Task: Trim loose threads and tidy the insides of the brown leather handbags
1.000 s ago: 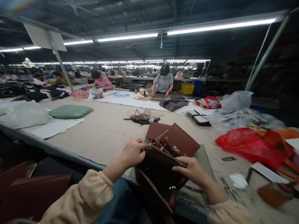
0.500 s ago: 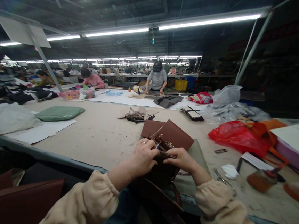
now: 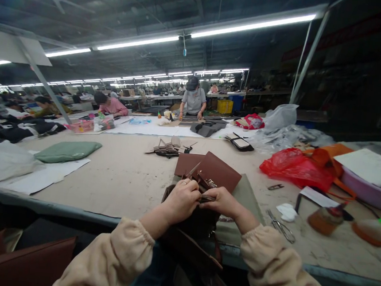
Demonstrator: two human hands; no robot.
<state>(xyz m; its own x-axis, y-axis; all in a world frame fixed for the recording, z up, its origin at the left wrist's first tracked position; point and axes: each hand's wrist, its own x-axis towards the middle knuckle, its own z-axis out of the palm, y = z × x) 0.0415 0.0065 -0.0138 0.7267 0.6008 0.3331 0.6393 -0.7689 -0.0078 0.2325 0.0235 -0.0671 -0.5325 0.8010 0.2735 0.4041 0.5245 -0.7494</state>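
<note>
A brown leather bag (image 3: 223,171) leans over the near table edge, its smooth flap raised away from me and metal hardware showing near the middle. My left hand (image 3: 183,199) has its fingers closed on the bag's inner edge; a ring shows on one finger. Facing it, my right hand (image 3: 223,202) pinches the same layered edge between thumb and fingers. A thin pointed strip (image 3: 193,169) sticks up just beyond my left fingers; I cannot tell what it belongs to. My hands hide much of the bag's opening, and its lower part hangs dark toward my lap.
Scissors (image 3: 281,226), thread snips (image 3: 275,187), a glue bottle (image 3: 325,219) and a red plastic bag (image 3: 298,168) lie to the right. Leather strips (image 3: 166,147) lie beyond the bag. A green pouch (image 3: 68,151) is at left. A co-worker (image 3: 193,101) works across the table.
The view has turned slightly, so the table and surroundings sit further left. Both hands stay closed on the bag's edge, closer together, with the left hand's fingers shifted slightly.
</note>
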